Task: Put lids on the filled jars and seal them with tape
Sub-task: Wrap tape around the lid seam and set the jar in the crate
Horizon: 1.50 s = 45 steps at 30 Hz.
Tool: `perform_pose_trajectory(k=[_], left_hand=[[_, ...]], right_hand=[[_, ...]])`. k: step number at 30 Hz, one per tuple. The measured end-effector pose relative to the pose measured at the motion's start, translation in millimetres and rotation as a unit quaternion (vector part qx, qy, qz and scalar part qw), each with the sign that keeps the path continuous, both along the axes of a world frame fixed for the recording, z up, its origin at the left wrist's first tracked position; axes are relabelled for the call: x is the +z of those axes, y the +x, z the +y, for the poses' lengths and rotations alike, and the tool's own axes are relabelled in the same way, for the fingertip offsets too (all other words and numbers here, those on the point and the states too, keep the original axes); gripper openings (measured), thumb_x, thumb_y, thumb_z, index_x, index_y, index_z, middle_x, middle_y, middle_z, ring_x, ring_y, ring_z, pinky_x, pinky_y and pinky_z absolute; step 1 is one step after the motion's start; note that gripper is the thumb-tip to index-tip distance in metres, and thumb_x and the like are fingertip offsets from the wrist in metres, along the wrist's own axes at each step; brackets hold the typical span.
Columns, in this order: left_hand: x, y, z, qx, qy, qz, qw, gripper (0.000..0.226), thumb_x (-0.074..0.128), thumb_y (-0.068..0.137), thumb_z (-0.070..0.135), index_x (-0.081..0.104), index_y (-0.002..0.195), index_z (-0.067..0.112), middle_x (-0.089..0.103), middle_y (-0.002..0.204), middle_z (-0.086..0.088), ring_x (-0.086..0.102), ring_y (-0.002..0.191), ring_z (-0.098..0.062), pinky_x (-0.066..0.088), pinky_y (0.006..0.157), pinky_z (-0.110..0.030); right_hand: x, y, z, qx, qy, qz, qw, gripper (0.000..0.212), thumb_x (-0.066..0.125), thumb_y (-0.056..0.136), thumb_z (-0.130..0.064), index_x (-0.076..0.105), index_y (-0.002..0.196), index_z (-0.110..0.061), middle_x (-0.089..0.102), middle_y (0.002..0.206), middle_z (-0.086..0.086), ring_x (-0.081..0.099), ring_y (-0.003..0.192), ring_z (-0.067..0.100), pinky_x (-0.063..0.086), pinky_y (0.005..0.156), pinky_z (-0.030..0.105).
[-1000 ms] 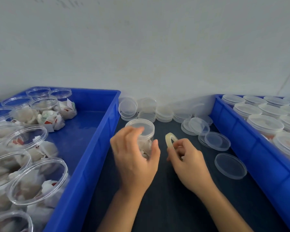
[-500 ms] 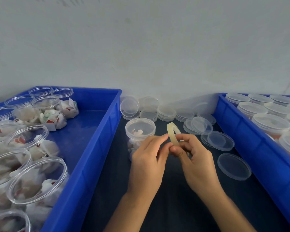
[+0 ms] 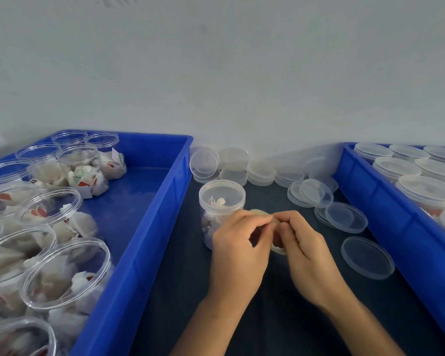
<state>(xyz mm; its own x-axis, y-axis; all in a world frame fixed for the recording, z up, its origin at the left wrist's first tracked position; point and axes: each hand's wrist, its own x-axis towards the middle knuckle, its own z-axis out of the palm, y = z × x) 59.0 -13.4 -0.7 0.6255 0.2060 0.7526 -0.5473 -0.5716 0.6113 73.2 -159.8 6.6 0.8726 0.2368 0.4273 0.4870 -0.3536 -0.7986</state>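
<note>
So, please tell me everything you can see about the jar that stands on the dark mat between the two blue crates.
The jar is clear plastic, round and upright on the dark mat. A translucent lid sits on top; white wrapped pieces show inside. The left hand hides its lower right side; whether it touches is unclear.

No text, brand, number or sign can be read anywhere; the paper-wrapped packets (image 3: 86,179) inside the open jars (image 3: 79,160) in the left blue bin (image 3: 149,227) carry red and green printed patches, but these are too small and blurred to make out as letters. The clear lids (image 3: 346,217) on the dark mat and the lidded jars (image 3: 427,194) in the right bin show no marking that is legible.
</note>
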Motion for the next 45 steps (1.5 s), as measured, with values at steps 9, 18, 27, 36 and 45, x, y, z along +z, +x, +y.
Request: perform_pose_trajectory(k=[9, 18, 27, 36, 45], left_hand=[[6.3, -2.2, -3.2, -0.038, -0.112, 0.118, 0.986, 0.016, 0.081, 0.092, 0.004, 0.082, 0.099, 0.018, 0.075, 0.086, 0.020, 0.072, 0.086, 0.001, 0.052, 0.075, -0.008], [4.3, -2.7, -4.0, -0.019, -0.070, 0.081, 0.994, 0.023, 0.080, 0.090, -0.002, 0.080, 0.105, 0.016, 0.076, 0.093, 0.013, 0.072, 0.086, -0.005, 0.058, 0.074, -0.017], [0.1, -0.7, -3.9, -0.008, -0.022, 0.016, 1.000, 0.024, 0.081, 0.087, -0.006, 0.076, 0.102, 0.011, 0.073, 0.091, 0.008, 0.069, 0.082, -0.006, 0.058, 0.071, -0.019], [-0.9, 0.2, -1.8, -0.028, -0.020, 0.018, 0.999, 0.025, 0.079, 0.087, -0.007, 0.071, 0.101, 0.012, 0.071, 0.091, 0.009, 0.069, 0.083, -0.006, 0.056, 0.073, -0.015], [-0.2, 0.3, 0.2, -0.025, 0.000, -0.010, 1.000, 0.021, 0.078, 0.092, -0.004, 0.069, 0.103, 0.012, 0.069, 0.095, 0.011, 0.068, 0.087, -0.004, 0.056, 0.076, -0.013]], right_hand=[[-3.3, 4.1, 0.6, -0.050, -0.131, -0.083, 0.987, 0.028, 0.043, 0.107, -0.027, 0.064, 0.126, -0.030, 0.062, 0.103, -0.021, 0.059, 0.102, 0.008, 0.050, 0.084, 0.024], [-0.8, 5.6, -1.2, -0.043, -0.191, -0.147, 0.970, 0.023, 0.059, 0.104, -0.006, 0.069, 0.123, -0.015, 0.053, 0.098, -0.030, 0.054, 0.092, 0.008, 0.043, 0.082, 0.013], [2.9, 7.1, -10.4, -0.031, -0.199, -0.141, 0.969, 0.030, 0.051, 0.105, -0.026, 0.062, 0.133, -0.031, 0.051, 0.098, -0.038, 0.055, 0.096, 0.004, 0.046, 0.072, 0.020], [8.4, 6.0, -14.3, 0.028, -0.080, -0.001, 0.996, 0.023, 0.060, 0.105, -0.028, 0.066, 0.114, -0.048, 0.064, 0.075, 0.002, 0.057, 0.066, 0.022, 0.050, 0.063, 0.040], [13.9, 3.8, -16.2, 0.066, -0.037, 0.102, 0.992, 0.017, 0.053, 0.109, -0.038, 0.068, 0.113, -0.043, 0.067, 0.070, 0.008, 0.066, 0.063, 0.026, 0.060, 0.066, 0.042]])
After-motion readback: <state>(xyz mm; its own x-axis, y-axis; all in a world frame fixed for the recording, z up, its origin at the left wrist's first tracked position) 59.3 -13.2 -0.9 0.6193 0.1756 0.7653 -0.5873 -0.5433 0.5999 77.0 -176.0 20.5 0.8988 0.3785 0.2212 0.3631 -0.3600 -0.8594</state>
